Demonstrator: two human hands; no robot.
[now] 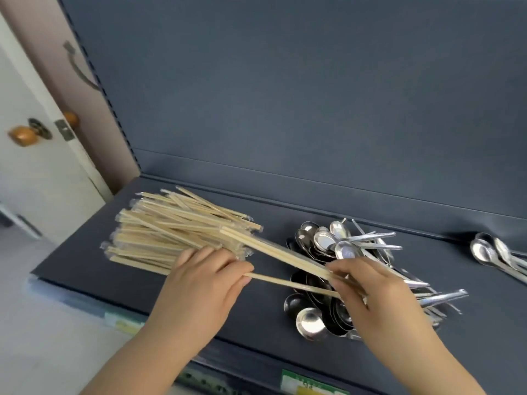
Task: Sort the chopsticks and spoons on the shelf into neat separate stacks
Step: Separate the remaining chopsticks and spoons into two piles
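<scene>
A loose stack of wrapped wooden chopsticks [174, 226] lies on the left of the dark shelf [85, 252]. A heap of metal spoons [336, 246] lies in the middle. My left hand [199, 283] pinches the near end of one chopstick pair [288, 284], which runs right into my right hand. My right hand [368, 292] hovers over the spoon heap and grips that pair together with another chopstick pair [271, 249], whose far end rests against the chopstick stack.
A few more spoons [493, 252] lie apart at the shelf's right edge. The shelf's grey back panel [313, 95] rises behind. A door with wooden knobs [24, 135] stands to the left. Price labels [310, 386] line the shelf's front edge.
</scene>
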